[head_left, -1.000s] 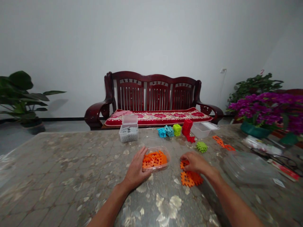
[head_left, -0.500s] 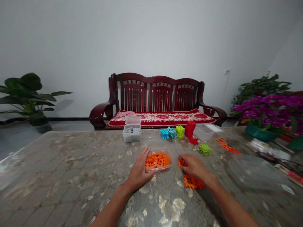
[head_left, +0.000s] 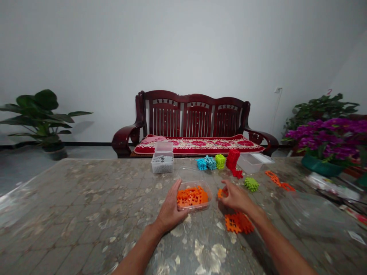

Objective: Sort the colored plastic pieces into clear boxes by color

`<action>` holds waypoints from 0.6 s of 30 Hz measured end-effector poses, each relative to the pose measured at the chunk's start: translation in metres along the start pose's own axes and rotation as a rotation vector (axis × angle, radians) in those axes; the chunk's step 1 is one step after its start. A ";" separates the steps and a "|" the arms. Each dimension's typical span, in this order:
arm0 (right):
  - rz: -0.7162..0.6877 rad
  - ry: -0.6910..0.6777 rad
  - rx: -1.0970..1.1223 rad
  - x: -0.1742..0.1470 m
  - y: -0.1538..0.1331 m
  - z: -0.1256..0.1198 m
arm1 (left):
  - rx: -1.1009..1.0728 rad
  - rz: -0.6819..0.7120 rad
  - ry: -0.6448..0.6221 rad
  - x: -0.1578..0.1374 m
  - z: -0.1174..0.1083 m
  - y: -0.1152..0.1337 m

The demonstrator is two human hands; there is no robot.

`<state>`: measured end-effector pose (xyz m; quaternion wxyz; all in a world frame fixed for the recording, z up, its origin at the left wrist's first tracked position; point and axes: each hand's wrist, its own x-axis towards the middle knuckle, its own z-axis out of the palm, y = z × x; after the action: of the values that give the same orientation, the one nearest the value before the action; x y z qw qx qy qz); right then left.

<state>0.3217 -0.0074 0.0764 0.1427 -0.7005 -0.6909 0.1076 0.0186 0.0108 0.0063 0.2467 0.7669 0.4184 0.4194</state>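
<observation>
My left hand [head_left: 169, 208] grips the left side of a clear plastic box [head_left: 210, 194], thumb near its front edge and fingers behind. Inside the box lies a heap of orange interlocking building pieces [head_left: 191, 196]. To the right of the box, my right hand [head_left: 235, 198] pinches an orange building piece [head_left: 220, 193], mostly covered by the fingers. Flat orange notched pieces [head_left: 238, 222] lie on the table just below the right wrist. A green notched piece [head_left: 251, 184] sits beyond the right hand.
At the back stand a box of grey pieces [head_left: 162, 165], blue clusters [head_left: 206, 163], a lime cube [head_left: 220, 161], a red build [head_left: 233, 160] and a clear container [head_left: 250, 163]. Right: an orange chain [head_left: 278, 181], a clear lid-like tray [head_left: 315, 212], purple flowers [head_left: 327, 137].
My right hand has lifted slightly, its fingers now pinching the orange piece. The left hand stays on the box. The whole view has shifted a little.
</observation>
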 end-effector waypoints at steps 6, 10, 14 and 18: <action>-0.218 0.079 0.096 0.000 -0.053 -0.032 | 0.002 -0.003 -0.009 0.000 0.001 0.000; -0.407 -0.007 0.082 0.004 -0.087 -0.019 | -0.003 0.010 -0.005 0.000 0.002 -0.001; -0.491 -0.108 0.029 0.012 -0.093 0.004 | 0.000 0.021 0.002 0.001 0.002 -0.001; -0.594 -0.136 0.014 0.015 -0.087 0.014 | 0.014 0.025 -0.006 0.001 0.002 -0.001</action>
<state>0.2355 0.0084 0.0948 0.1262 -0.4581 -0.8727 0.1123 0.0200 0.0119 0.0052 0.2373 0.7750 0.4111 0.4171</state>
